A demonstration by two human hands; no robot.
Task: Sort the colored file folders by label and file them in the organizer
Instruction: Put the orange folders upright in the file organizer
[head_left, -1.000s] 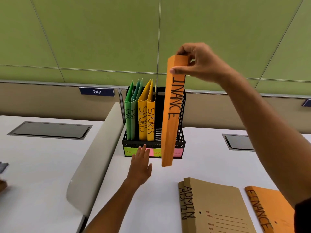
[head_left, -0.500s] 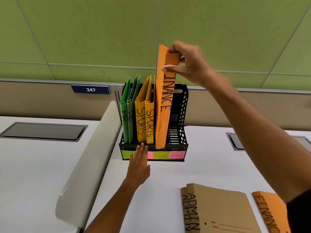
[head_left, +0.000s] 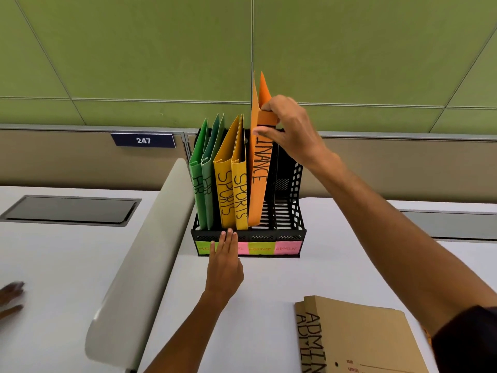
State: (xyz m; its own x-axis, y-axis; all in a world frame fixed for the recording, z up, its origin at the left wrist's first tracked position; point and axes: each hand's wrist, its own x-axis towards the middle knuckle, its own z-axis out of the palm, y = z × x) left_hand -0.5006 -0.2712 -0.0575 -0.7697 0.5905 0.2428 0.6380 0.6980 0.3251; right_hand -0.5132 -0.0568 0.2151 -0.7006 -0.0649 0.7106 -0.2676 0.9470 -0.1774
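Observation:
A black mesh organizer [head_left: 295,184] stands on the white desk, with coloured sticky labels along its front. Two green HR folders [head_left: 203,184] fill its left slot and two yellow SPORTS folders [head_left: 232,192] the slot beside them. An orange FINANCE folder [head_left: 258,170] stands upright in the third slot, its lower end down inside. My right hand [head_left: 290,130] pinches that folder near its top. My left hand [head_left: 224,261] presses flat with straight fingers against the organizer's front edge. The rightmost slot holds nothing.
Two brown ADMIN folders [head_left: 357,335] lie stacked on the desk at the lower right. A grey curved divider [head_left: 139,265] runs along the left of my desk. Another person's hand [head_left: 10,294] shows at the far left edge. A green partition wall rises behind.
My right hand has lowered the orange FINANCE folder from in front of the organizer down into its third slot. My left hand has stayed on the organizer's front edge.

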